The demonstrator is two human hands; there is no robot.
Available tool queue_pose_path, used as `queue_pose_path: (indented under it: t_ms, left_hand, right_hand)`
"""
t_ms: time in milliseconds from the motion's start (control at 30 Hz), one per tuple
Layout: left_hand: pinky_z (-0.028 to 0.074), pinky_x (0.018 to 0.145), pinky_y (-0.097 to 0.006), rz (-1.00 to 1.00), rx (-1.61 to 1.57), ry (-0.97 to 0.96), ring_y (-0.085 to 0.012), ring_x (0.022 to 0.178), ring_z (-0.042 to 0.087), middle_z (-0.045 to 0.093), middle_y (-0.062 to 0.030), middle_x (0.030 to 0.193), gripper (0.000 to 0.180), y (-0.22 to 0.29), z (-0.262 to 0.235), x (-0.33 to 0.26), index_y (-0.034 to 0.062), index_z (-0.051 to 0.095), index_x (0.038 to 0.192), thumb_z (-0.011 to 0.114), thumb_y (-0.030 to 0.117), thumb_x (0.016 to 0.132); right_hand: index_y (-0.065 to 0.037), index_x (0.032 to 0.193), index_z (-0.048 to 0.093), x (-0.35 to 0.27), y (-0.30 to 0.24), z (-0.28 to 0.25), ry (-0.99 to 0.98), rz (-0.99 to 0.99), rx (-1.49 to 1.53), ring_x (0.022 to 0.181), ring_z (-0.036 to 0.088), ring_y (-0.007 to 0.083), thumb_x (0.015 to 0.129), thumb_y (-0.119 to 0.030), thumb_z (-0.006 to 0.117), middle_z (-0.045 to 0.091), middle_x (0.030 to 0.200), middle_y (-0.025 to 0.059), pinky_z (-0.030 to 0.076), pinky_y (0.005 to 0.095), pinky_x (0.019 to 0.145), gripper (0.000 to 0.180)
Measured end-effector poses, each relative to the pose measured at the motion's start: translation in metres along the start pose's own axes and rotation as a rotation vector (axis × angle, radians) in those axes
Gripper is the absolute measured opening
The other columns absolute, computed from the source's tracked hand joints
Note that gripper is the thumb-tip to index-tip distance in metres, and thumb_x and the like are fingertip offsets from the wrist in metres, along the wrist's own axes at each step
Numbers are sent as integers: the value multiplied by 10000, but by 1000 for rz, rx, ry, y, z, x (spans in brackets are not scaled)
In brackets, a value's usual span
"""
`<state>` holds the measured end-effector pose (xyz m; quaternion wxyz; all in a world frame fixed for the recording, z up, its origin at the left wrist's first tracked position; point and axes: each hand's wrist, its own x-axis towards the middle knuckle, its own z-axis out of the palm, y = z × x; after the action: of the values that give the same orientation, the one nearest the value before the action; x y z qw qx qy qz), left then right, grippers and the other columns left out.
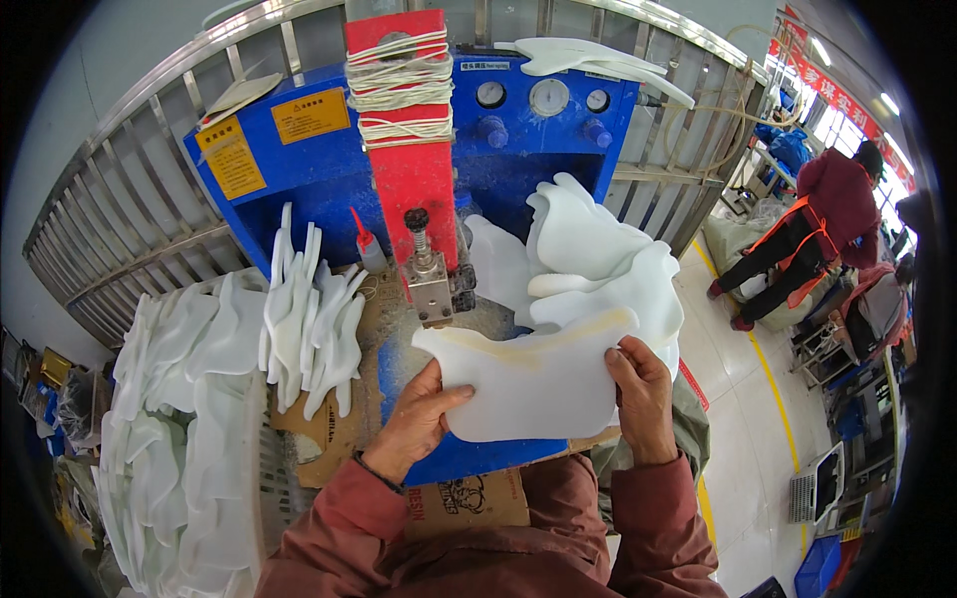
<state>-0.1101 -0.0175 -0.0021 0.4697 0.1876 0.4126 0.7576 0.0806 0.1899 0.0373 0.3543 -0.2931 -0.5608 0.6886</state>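
Observation:
Between my two hands I hold a thin, white, curved sheet piece (538, 394) with a yellowish band along its upper edge. My left hand (424, 414) pinches its left side, thumb on top. At its right end my right hand (643, 394) grips it, thumb on the face and fingers behind. Just above the piece is the metal head (429, 284) of a blue machine (319, 159), under a red arm (411, 189) wrapped with white cord. To the right, a pile of similar white pieces (598, 249) leans against the machine.
A white plastic basket (274, 468) at the left is heaped with white pieces (169, 439). More stand in a bundle (299, 319) beside a small red-tipped bottle (369, 249). A metal railing (130, 199) runs behind. At the right, a person (822, 219) stands beyond the yellow floor line (773, 399).

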Motion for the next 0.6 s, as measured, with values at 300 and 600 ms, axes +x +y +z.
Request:
queue_pose_path:
  t_ms: [300, 600]
  left_hand:
    - [527, 1037, -355, -47, -8, -29, -208, 1232, 631, 616, -102, 1371, 580, -10, 6, 9, 31, 440, 1517, 608, -34, 965]
    - [542, 1008, -352, -91, 40, -21, -202, 1202, 641, 614, -103, 1363, 543, -10, 12, -2, 27, 444, 1500, 592, -3, 978]
  right_hand:
    - [39, 1187, 646, -2, 2, -16, 34, -17, 21, 710, 527, 14, 1004, -78, 664, 622, 860, -46, 397, 192, 589, 218]
    - [29, 1169, 663, -16, 3, -18, 51, -41, 12, 736, 551, 16, 1003, -53, 665, 648, 886, -42, 435, 185, 638, 186]
